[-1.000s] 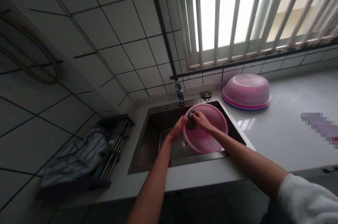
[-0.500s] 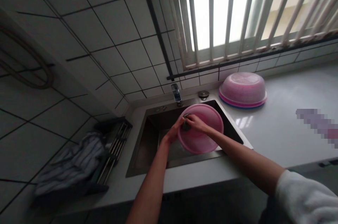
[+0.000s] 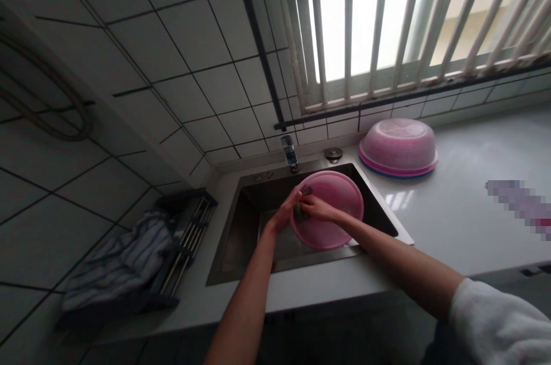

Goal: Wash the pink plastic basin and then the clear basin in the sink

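Over the sink (image 3: 236,230) in the worktop (image 3: 460,221), the left hand (image 3: 284,213) grips the rim of a pink colander (image 3: 329,234); the right hand (image 3: 317,208) holds a small dark cloth-like piece (image 3: 300,212) at that rim. An upturned stack of basins (image 3: 398,150) sits near the worktop's back edge, a rack (image 3: 186,256) with striped cloth (image 3: 124,261) by its left end.

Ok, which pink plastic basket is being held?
The round pink plastic basket at the steel sink, held by the left hand; the upside-down pink one sits stacked on the white counter.
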### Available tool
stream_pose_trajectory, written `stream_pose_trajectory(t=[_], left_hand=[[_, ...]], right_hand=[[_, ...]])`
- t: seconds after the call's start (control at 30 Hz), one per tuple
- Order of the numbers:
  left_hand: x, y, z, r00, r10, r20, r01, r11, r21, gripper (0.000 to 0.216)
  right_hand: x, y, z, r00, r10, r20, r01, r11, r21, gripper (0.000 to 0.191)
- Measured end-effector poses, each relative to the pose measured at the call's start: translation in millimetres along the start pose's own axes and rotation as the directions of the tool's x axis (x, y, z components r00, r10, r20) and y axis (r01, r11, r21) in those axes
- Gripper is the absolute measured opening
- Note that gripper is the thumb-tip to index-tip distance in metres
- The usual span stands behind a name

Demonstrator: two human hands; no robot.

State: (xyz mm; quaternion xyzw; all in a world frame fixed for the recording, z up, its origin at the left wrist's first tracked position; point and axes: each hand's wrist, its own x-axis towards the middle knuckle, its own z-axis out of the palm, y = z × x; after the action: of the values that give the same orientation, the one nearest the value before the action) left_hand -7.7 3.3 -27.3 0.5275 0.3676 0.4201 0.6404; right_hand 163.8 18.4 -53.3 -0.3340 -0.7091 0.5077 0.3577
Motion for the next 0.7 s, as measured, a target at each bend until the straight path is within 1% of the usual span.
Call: stream_pose_trajectory(t=[0.03, 0.07, 0.1, 0.13, 0.17, 0.23, 0.27, 0.3, 0.33, 0.37, 0.4, 0.47, 0.5, 0.53, 0.57, 0.63, 0.7], left_hand=[[-0.6, 1.0, 0.2, 1.000, -0.012, -0.005, 0.012, 1.000, 0.003, 0.077], [-1.1, 2.0, 0.8, 1.000, -0.019, -0.010, 0.019, 1.000, 0.002, 0.077], [-1.3, 2.7, 1.8, 1.000, -0.015, -0.014, 0.015, 1.000, -0.003, 0.077], [-1.2, 3.1, 3.1, 1.000, -0.003, -0.016, 0.003, 1.000, -0.009, 0.077], [-0.8, 3.2, 4.5, 1.000, 0.012, -0.015, -0.012, 1.000, -0.013, 0.076], [0.2, 2.7, 6.5, 0.999, 0.036, -0.009, -0.036, 0.999, -0.020, 0.076], [0.7, 2.3, 6.9, 0.999, 0.041, -0.006, -0.041, 0.999, -0.020, 0.075], [0.9, 2.0, 6.7, 0.999, 0.044, -0.004, -0.044, 0.999, -0.016, 0.074], [1.0, 1.8, 6.0, 0.999, 0.046, -0.005, -0.046, 0.999, -0.009, 0.073], [0.9, 1.7, 5.0, 0.999, 0.047, -0.008, -0.047, 0.999, -0.001, 0.072], [0.6, 1.7, 3.7, 0.999, 0.045, -0.012, -0.045, 0.999, 0.004, 0.072], [-0.2, 1.6, 1.3, 0.999, 0.027, -0.020, -0.027, 1.000, 0.006, 0.073], [-0.5, 1.4, 0.6, 1.000, 0.011, -0.023, -0.011, 1.000, 0.001, 0.074], [-0.8, 1.1, 0.3, 1.000, -0.009, -0.026, 0.009, 1.000, -0.006, 0.075], [-0.9, 0.7, 0.5, 0.999, -0.029, -0.027, 0.029, 0.999, -0.014, 0.077], [-0.8, -0.1, 2.0, 0.998, -0.052, -0.026, 0.051, 0.998, -0.030, 0.078], [-0.3, -0.4, 3.9, 0.999, -0.042, -0.021, 0.041, 0.998, -0.048, 0.076]], right_hand=[[-2.0, 0.1, 3.7, 0.995, 0.007, 0.099, -0.008, 1.000, 0.007, 0.019], [-3.3, 0.0, 5.7, 0.987, 0.009, 0.158, -0.011, 1.000, 0.014, 0.019], [-3.7, -0.3, 5.5, 0.987, 0.006, 0.161, -0.009, 1.000, 0.020, 0.019], [-3.2, -0.8, 3.3, 0.994, 0.000, 0.109, -0.003, 1.000, 0.027, 0.019], [-1.9, -1.6, -0.5, 1.000, -0.007, 0.023, 0.006, 0.999, 0.034, 0.020], [1.3, -3.6, -9.7, 0.989, -0.019, -0.144, 0.026, 0.998, 0.048, 0.023], [2.3, -4.7, -13.1, 0.983, -0.024, -0.185, 0.034, 0.998, 0.054, 0.025], [2.5, -5.9, -14.7, 0.983, -0.027, -0.184, 0.038, 0.998, 0.058, 0.026], [1.9, -6.9, -14.3, 0.989, -0.027, -0.146, 0.036, 0.998, 0.060, 0.026], [0.4, -7.6, -11.9, 0.997, -0.023, -0.076, 0.028, 0.998, 0.062, 0.026], [-1.7, -8.1, -8.3, 1.000, -0.020, 0.017, 0.019, 0.998, 0.061, 0.025], [-5.7, -8.4, -0.6, 0.978, -0.021, 0.209, 0.009, 0.998, 0.056, 0.024], [-6.8, -8.2, 1.7, 0.963, -0.023, 0.268, 0.008, 0.998, 0.056, 0.024], [-7.1, -7.9, 2.2, 0.962, -0.025, 0.273, 0.009, 0.998, 0.062, 0.024], [-6.3, -7.7, 0.6, 0.974, -0.027, 0.224, 0.011, 0.997, 0.073, 0.024], [-2.4, -7.6, -7.1, 0.999, -0.025, 0.023, 0.022, 0.995, 0.101, 0.025], [2.2, -8.2, -15.9, 0.984, -0.021, -0.179, 0.042, 0.993, 0.115, 0.027]])
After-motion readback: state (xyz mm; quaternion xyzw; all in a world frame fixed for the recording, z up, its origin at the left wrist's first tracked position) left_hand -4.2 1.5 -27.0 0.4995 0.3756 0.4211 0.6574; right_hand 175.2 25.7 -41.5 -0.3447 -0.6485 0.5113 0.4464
